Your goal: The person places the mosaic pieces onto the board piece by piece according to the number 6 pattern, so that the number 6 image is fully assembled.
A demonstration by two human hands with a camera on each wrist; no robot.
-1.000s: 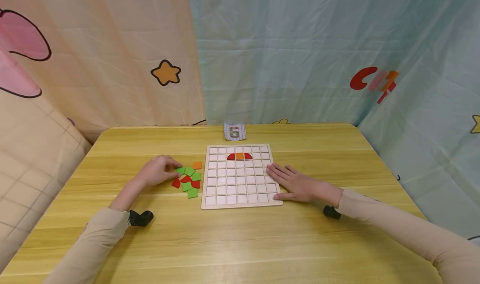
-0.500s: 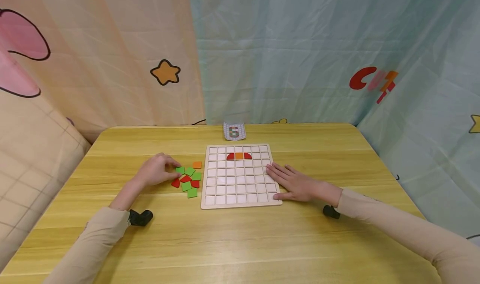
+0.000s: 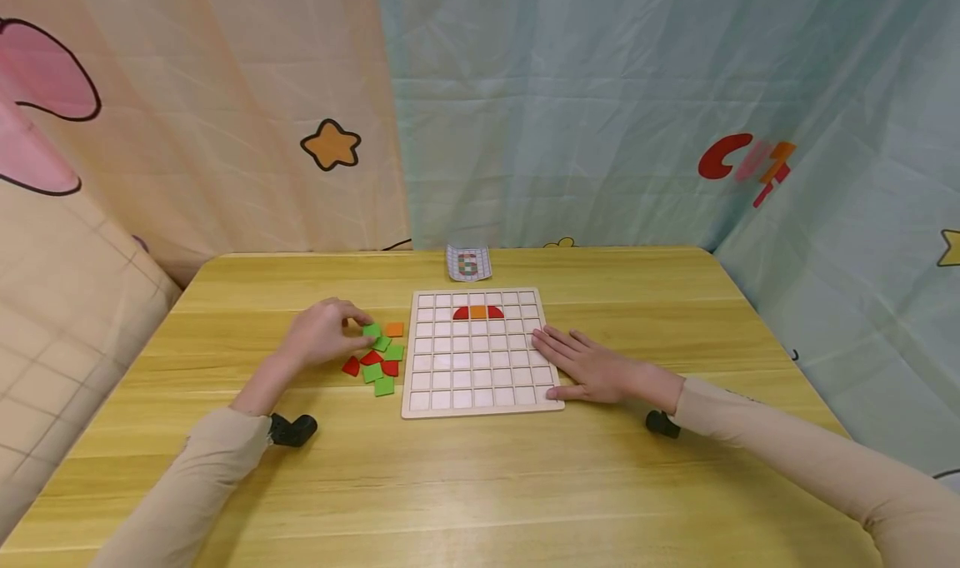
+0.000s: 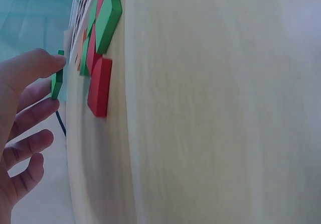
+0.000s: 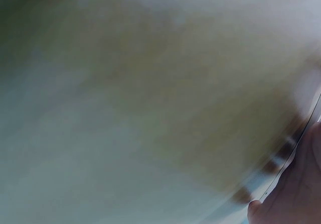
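Between thumb and fingertips my left hand (image 3: 324, 332) pinches a green square tile (image 4: 57, 78), raised off the table in the left wrist view. Just beside it lies a loose group of green and red tiles, among them a red quarter-round tile (image 4: 100, 87) and an orange square tile (image 3: 394, 330). The white grid board (image 3: 452, 374) sits to their right. In its second row from the far edge are an orange square (image 3: 478, 311) and a red curved piece on each side of it. My right hand (image 3: 596, 371) rests with spread, straight fingers on the board's right edge.
Behind the board, a small printed card (image 3: 468, 263) shows a coloured figure on a grid. The wooden table (image 3: 480, 485) ends at a patterned curtain (image 3: 555, 135). Black wrist-worn devices (image 3: 294, 430) stick out near both forearms.
My left hand has moved right and slightly away, and a green tile at the group's left side has come up with it. The right hand and board stay where they were.
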